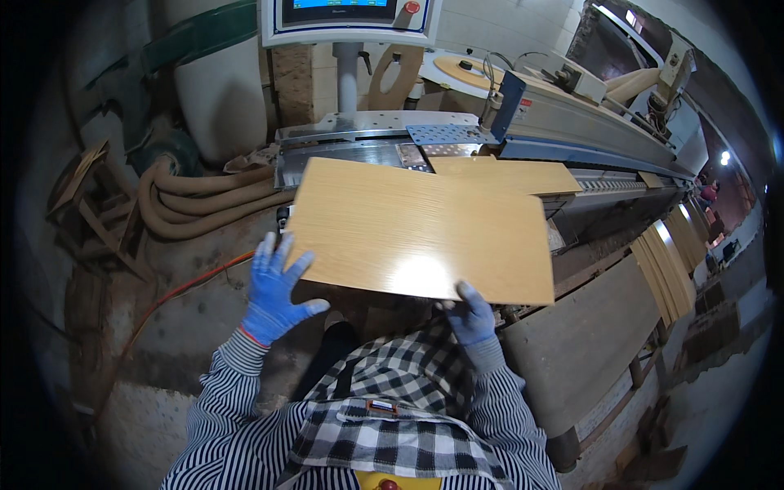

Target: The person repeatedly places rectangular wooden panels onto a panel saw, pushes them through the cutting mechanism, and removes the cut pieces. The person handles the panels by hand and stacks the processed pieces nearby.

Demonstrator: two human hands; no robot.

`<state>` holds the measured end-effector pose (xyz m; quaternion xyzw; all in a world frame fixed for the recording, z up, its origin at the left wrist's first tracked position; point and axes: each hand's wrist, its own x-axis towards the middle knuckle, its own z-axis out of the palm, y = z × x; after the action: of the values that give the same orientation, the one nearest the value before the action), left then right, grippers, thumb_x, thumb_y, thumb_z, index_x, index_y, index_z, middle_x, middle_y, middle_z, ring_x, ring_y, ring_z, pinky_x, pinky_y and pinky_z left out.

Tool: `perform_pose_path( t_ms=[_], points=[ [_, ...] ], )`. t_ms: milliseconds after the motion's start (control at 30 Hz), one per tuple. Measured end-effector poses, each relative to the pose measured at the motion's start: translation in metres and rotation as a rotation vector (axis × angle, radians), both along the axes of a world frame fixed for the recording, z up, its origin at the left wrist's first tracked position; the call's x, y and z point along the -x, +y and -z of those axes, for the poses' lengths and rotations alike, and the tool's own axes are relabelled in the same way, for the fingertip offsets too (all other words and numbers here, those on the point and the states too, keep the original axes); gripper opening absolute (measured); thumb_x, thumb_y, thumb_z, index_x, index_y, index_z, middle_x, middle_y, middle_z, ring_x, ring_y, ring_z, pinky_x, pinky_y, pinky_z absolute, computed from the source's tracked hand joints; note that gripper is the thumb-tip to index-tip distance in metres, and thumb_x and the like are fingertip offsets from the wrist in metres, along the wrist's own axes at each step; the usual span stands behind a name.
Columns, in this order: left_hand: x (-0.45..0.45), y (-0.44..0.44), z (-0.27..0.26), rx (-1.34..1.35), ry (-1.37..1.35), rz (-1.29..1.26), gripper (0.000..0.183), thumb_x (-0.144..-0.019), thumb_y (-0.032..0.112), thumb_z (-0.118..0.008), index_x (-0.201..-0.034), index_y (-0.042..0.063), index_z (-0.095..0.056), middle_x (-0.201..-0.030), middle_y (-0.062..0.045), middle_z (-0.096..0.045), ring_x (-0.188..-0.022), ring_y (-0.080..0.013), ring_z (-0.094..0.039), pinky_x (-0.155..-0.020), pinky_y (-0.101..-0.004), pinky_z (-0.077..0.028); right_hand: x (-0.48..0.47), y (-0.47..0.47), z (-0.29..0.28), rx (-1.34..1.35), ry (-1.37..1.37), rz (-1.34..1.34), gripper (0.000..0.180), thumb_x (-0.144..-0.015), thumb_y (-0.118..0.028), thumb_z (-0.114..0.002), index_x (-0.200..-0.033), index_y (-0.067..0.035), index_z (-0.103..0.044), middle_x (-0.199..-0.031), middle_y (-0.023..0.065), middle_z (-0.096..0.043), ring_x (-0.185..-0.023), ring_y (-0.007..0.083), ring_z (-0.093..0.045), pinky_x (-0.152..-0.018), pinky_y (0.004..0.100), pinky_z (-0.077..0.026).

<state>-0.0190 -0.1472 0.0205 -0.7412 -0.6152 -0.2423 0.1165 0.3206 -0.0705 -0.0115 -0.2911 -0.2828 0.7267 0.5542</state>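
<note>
A rectangular wood-grain panel [398, 226] spans the space in front of me, its face glossy with reflected light. My right hand [473, 315], in a blue knit glove, grips the panel's near edge, thumb on top and fingers mostly hidden beneath. At the panel's left end is my left hand [272, 288], also gloved in blue, with its fingers spread. Its fingertips are close to the panel's left edge; whether they touch it I cannot tell. Behind the held panel, a second wood-grain panel [508, 174] lies on the bed of an edge-banding machine [588, 122].
A control screen [349, 40] with a red stop button stands above the machine bed. Dust hoses [202, 208] curl at left by a wooden stool [98, 214]. An orange cable [184, 291] crosses the floor. At right are a conveyor belt [582, 349] and stacked panels [664, 272].
</note>
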Motion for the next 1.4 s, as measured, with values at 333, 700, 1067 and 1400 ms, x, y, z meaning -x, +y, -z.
perform_pose_path(
  t_ms=[333,700,1067,1400],
  points=[
    [0.066,0.015,0.006,-0.104,-0.196,-0.134,0.059,-0.073,0.041,-0.077,-0.117,0.005,-0.064,-0.130,-0.019,-0.056,-0.128,-0.0391,-0.044,-0.104,-0.0463,-0.040,0.094,0.077,-0.012,0.126,0.095,-0.247,0.028,-0.090,-0.018,-0.064,-0.110,-0.002,-0.053,-0.092,0.0103,-0.061,-0.071,0.0201,-0.062,-0.073,0.0371,-0.058],
    [0.072,0.088,0.004,0.002,-0.265,-0.255,0.055,-0.078,0.035,-0.075,-0.123,0.005,-0.061,-0.137,-0.018,-0.050,-0.134,-0.0334,-0.039,-0.110,-0.0416,-0.032,-0.045,0.046,0.020,-0.095,0.069,-0.124,0.063,-0.089,-0.023,-0.063,-0.139,0.005,-0.036,-0.122,0.0224,-0.057,-0.095,0.0249,-0.063,-0.089,0.0376,-0.051],
    [0.087,0.094,0.006,0.100,-0.097,-0.472,0.064,-0.086,0.037,-0.068,-0.138,0.006,-0.047,-0.146,-0.026,-0.035,-0.134,-0.0373,-0.035,-0.111,-0.0431,-0.027,-0.186,-0.063,0.259,0.763,-0.145,0.471,0.014,-0.094,-0.011,-0.049,-0.081,-0.010,-0.047,-0.065,0.0026,-0.043,-0.049,0.0116,-0.037,-0.042,0.0264,-0.030],
    [0.149,0.098,0.007,0.174,-0.242,-0.243,0.057,-0.096,0.030,-0.055,-0.143,0.002,-0.040,-0.147,-0.017,-0.039,-0.136,-0.0279,-0.036,-0.113,-0.0391,-0.026,-0.193,0.019,0.412,0.781,-0.351,-0.017,0.046,-0.100,-0.047,-0.034,-0.124,-0.014,-0.055,-0.121,0.0048,-0.061,-0.105,0.0229,-0.054,-0.097,0.0426,-0.040]
  ],
)
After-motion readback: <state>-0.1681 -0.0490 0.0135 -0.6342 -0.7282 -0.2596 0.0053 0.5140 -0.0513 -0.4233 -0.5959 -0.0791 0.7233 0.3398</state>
